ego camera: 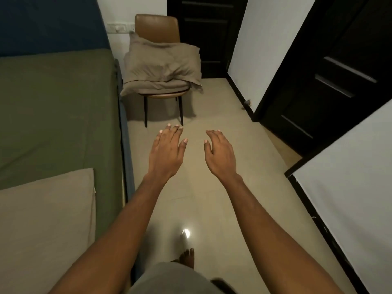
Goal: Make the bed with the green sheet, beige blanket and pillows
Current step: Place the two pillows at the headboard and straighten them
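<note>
So from my end, the biggest thing in view is the bed [122, 85] on the left. An olive green sheet [53, 107] is already spread flat across it, running up to a dark blue headboard [48, 24]. The beige tiled floor [212, 198] runs alongside it, with black panelled doors [339, 71] and white panels [265, 43] on the right.

At the near end of the bed there's a flat beige fabric piece [42, 230] lying on the sheet. Honestly I can't tell if it's the blanket or a pillow.

Against the far wall, just beside the bed's corner, stands a tan leather chair [157, 28]. A rumpled beige pillow [163, 64] sits on it, on top of some folded beige fabric [152, 85] that hangs over the seat edge.

Both arms are stretched out over the floor, palms down. The left hand [166, 149] and right hand [220, 153] are apart from each other, well short of the chair. The fingers [169, 132] are relaxed and slightly spread, holding nothing.

One bare foot [187, 256] is on the floor at the bottom.
</note>
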